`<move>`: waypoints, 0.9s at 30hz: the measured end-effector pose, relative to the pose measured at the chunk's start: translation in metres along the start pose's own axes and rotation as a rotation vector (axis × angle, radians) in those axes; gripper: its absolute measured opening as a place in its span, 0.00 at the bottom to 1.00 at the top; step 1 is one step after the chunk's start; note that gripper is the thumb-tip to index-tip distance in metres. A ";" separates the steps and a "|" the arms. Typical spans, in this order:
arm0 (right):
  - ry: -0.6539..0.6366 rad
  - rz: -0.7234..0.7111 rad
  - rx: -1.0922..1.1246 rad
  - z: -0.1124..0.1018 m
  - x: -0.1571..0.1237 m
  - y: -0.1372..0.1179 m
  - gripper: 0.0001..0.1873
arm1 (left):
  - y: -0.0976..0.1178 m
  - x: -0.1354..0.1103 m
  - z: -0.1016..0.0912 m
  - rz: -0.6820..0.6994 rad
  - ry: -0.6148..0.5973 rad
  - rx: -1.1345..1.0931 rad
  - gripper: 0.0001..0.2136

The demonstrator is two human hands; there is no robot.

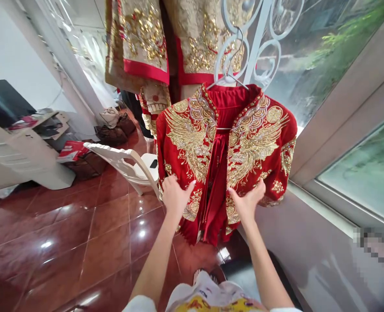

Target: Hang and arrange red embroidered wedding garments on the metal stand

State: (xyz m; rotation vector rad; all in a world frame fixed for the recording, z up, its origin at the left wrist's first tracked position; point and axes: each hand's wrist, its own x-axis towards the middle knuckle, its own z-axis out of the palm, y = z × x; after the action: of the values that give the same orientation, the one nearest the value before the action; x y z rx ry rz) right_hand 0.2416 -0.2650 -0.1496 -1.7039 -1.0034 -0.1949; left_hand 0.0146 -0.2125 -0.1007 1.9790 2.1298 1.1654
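A short red jacket with dense gold and silver embroidery (pixel 233 160) hangs upright by a window, its front open, its collar edged with small gold beads. Wing-shaped gold patterns spread over both front panels, and glossy red cloth (pixel 216 173) shows between them. A thin metal wire hanger (pixel 233 77) rises from the jacket's neck to white metal scrollwork (pixel 257 43) just above it.

The wearer's two bare hands reach up from below to the jacket. The left hand (pixel 175 197) touches the lower part of the left front panel, thumb spread away from the fingers. The right hand (pixel 247 201) touches the lower right panel in a similar pose. Whether either hand pinches the fabric, I cannot tell.

Above and behind the jacket hang cream garments with gold beading and red hems (pixel 208 47). Left of the jacket stands a white plastic chair (pixel 144 167) with a small dark flat object (pixel 153 164) on its seat. Shiny reddish-brown floor tiles (pixel 110 234) spread below and left of the jacket; the glass window (pixel 324 56) is to its right.
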 end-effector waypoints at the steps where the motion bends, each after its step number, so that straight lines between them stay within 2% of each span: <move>1: -0.036 -0.018 -0.042 0.015 -0.005 -0.015 0.60 | 0.016 0.001 0.013 0.056 0.052 0.008 0.33; 3: -0.021 0.003 -0.105 0.036 -0.007 -0.035 0.64 | 0.041 0.000 0.040 0.118 0.141 0.009 0.41; 5: 0.069 0.008 -0.131 0.045 -0.006 -0.045 0.59 | 0.051 -0.002 0.060 0.124 0.207 -0.001 0.42; 8: 0.189 -0.103 -0.120 0.039 -0.002 -0.045 0.43 | 0.046 -0.007 0.069 0.177 0.273 -0.061 0.29; 11: 0.107 -0.173 -0.047 0.031 0.001 -0.040 0.22 | 0.032 -0.012 0.059 0.276 0.267 -0.144 0.13; 12: 0.057 -0.169 -0.030 0.028 0.004 -0.038 0.16 | 0.028 -0.013 0.053 0.302 0.242 -0.161 0.09; 14: -0.042 -0.157 -0.013 0.020 0.010 -0.038 0.12 | 0.024 -0.013 0.041 0.318 0.160 -0.176 0.04; 17: -0.157 -0.191 0.088 -0.004 0.018 -0.050 0.10 | 0.031 -0.014 0.019 0.366 -0.010 -0.235 0.07; 21: -0.154 -0.266 0.355 -0.035 0.010 -0.075 0.09 | 0.058 -0.024 -0.003 0.603 -0.128 -0.448 0.09; 23: -0.192 -0.239 0.430 -0.030 0.003 -0.079 0.09 | 0.068 -0.025 0.002 0.577 -0.182 -0.534 0.09; 27: -0.364 -0.056 0.477 0.019 0.007 -0.062 0.12 | 0.067 -0.006 0.043 0.312 -0.315 -0.648 0.06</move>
State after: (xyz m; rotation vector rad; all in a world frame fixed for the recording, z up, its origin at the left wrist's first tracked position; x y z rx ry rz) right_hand 0.1968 -0.2421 -0.1086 -1.2938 -1.2484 0.3106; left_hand 0.0933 -0.2009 -0.0999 2.0209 1.1264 1.2575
